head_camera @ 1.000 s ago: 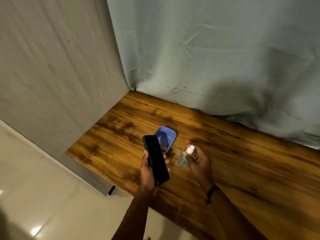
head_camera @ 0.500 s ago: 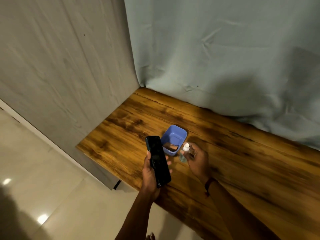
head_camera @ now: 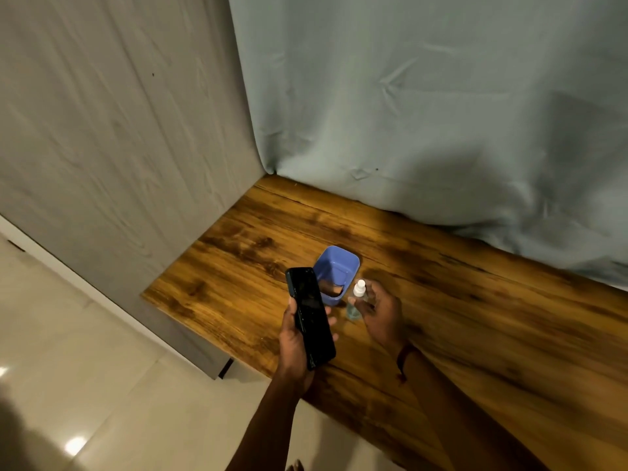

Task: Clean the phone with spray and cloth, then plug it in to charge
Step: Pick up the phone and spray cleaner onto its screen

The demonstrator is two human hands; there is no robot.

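Note:
My left hand [head_camera: 299, 338] grips a black phone [head_camera: 310, 321], dark screen facing up, above the near edge of the wooden table [head_camera: 475, 300]. A small clear spray bottle [head_camera: 355, 302] with a white cap stands upright just right of the phone. My right hand [head_camera: 380, 311] is around it, thumb and fingers loosely on its sides. Behind the phone sits a blue plastic tub [head_camera: 336, 270] with a brownish cloth [head_camera: 334, 289] in it, partly hidden by the phone.
A grey-blue fabric sheet [head_camera: 424, 113] hangs along the back of the table. A grey wall panel [head_camera: 119, 130] borders the table's left side. Pale floor tiles [head_camera: 102, 385] lie below the near edge.
My right hand has brought the spray bottle down and closer to the blue tub. The phone stays in my left hand. My head has shifted, so the table appears lower right.

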